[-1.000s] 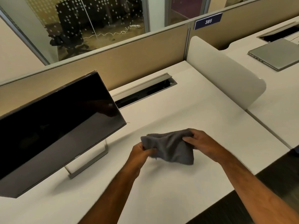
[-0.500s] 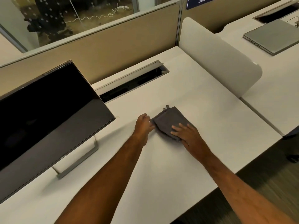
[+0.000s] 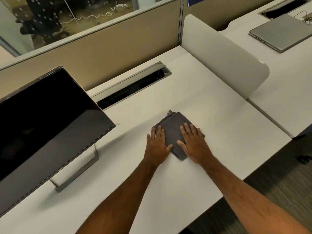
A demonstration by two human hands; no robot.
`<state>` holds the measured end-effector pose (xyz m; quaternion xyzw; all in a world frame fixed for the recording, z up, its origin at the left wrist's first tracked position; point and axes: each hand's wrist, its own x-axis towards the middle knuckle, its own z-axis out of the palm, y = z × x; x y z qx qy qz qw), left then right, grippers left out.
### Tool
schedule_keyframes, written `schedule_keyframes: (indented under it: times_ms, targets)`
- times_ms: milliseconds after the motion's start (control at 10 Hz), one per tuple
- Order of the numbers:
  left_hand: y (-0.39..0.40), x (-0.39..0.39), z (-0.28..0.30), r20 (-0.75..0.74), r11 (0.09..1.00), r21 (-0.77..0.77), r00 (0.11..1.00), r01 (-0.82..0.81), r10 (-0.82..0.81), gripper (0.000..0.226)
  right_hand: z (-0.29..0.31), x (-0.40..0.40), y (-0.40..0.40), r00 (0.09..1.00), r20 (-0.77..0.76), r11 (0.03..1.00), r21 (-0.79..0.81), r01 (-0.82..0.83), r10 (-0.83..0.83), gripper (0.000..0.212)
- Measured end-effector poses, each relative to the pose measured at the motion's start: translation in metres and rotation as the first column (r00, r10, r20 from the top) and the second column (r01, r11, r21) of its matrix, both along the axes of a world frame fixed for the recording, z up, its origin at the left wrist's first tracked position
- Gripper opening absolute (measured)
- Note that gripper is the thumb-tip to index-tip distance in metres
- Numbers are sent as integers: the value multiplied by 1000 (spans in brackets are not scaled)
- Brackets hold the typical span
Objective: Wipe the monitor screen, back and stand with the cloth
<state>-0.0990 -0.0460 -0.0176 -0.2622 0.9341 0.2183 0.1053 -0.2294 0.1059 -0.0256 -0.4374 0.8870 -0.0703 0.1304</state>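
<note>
Two bare hands lie flat on a folded dark grey cloth [image 3: 173,132] near the middle of the white desk [image 3: 211,115]. Left hand [image 3: 157,143]: fingers straight and close together, fingertips on the cloth's left edge, palm on the desk surface just beside it, thumb touching the cloth's near-left side. Right hand [image 3: 193,144]: fingers straight and slightly spread, pressing on the cloth's right half, thumb pointing inward toward the left thumb. Neither hand is curled round anything; both press down with open palms. Cloth folded into a rough rectangle set diagonally, far corner showing a small frayed tag or loop.

Left of the hands, well apart from the cloth: a flat black-screened monitor [image 3: 42,125], screen dark, tilted back, on a thin silver open-frame stand [image 3: 77,173] resting on the desk. Behind the cloth, a long rectangular cable slot [image 3: 135,86] in the desk with its grey metal flap raised. Beyond that, a tan fabric partition [image 3: 101,48] with glass above. To the right, a white rounded divider panel [image 3: 224,58] separates this desk from the next one, where a closed silver laptop [image 3: 280,32] lies.
</note>
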Motion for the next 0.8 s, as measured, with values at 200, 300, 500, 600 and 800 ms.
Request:
schedule_keyframes:
  times_ms: [200, 300, 500, 600, 800]
  targets:
    - [-3, 0, 1, 12, 1000, -7, 1000, -5, 5, 87, -11, 7, 6, 997, -73, 997, 79, 12, -6, 78]
    - [-3, 10, 5, -71, 999, -40, 997, -4, 1, 81, -10, 7, 4, 996, -92, 995, 101, -3, 12, 78]
    - [-6, 65, 17, -124, 993, -15, 985, -120, 117, 76, 6, 17, -2, 994, -101, 998, 39, -43, 47, 78]
    - [-8, 109, 19, -157, 971, 18, 959, -237, 236, 75, 16, 44, -19, 990, -53, 989, -60, -137, 134, 76]
    - [-11, 193, 10, -161, 918, -16, 908, -395, 388, 74, 4, 117, -49, 955, -3, 947, -126, -296, 298, 73]
